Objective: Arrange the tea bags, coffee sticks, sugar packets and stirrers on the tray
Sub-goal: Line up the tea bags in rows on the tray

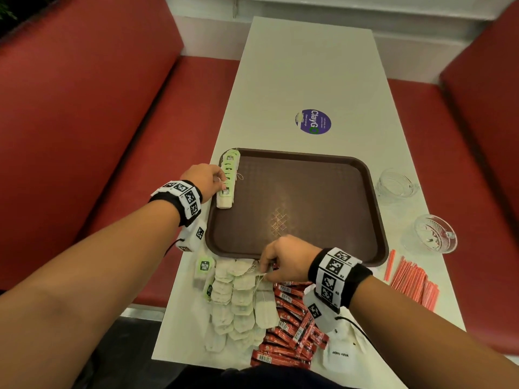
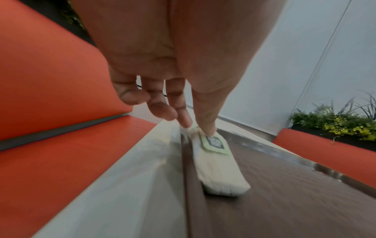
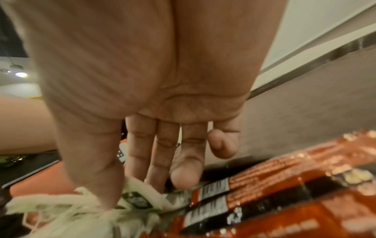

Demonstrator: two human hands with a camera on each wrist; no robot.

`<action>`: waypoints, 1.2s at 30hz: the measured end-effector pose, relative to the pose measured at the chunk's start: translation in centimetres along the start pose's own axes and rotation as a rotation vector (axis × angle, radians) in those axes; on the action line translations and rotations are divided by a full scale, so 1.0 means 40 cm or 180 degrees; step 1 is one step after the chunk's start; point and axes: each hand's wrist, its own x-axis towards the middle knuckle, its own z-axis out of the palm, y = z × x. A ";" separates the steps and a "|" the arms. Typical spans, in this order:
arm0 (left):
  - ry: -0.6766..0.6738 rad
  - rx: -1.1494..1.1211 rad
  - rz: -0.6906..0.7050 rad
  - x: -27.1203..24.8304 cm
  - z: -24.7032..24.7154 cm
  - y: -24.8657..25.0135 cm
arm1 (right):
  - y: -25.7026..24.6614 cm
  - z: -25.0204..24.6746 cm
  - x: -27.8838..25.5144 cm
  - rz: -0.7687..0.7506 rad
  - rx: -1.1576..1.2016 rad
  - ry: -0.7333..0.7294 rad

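A brown tray [image 1: 295,234] lies mid-table. Along its left edge runs a row of tea bags [image 1: 227,182] with green tags. My left hand [image 1: 222,179] is at that row; in the left wrist view its thumb and forefinger pinch the top of a tea bag [image 2: 215,161] lying inside the tray's rim. My right hand [image 1: 265,272] reaches into the loose tea bag pile [image 1: 238,299] in front of the tray. Thumb and fingers pinch a tea bag's tag and string [image 3: 136,199] there. Red coffee sticks [image 1: 289,327] lie right of the pile.
Orange stirrers [image 1: 412,282] lie right of the tray's front corner, white sugar packets [image 1: 339,357] under my right wrist. Two glass cups [image 1: 393,182] [image 1: 432,234] stand at the table's right edge. Red benches flank the white table [image 1: 309,66].
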 end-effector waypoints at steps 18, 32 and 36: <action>-0.0066 0.0281 0.0001 -0.059 0.009 0.083 | 0.009 -0.040 -0.009 0.0013 0.0552 0.0767; -0.1519 0.0321 0.1335 -0.342 0.065 0.029 | -0.012 -0.021 -0.018 -0.0009 0.1320 0.1147; -0.1119 0.0007 0.1372 -0.349 0.067 0.034 | -0.008 -0.010 -0.019 -0.0090 0.1174 0.1161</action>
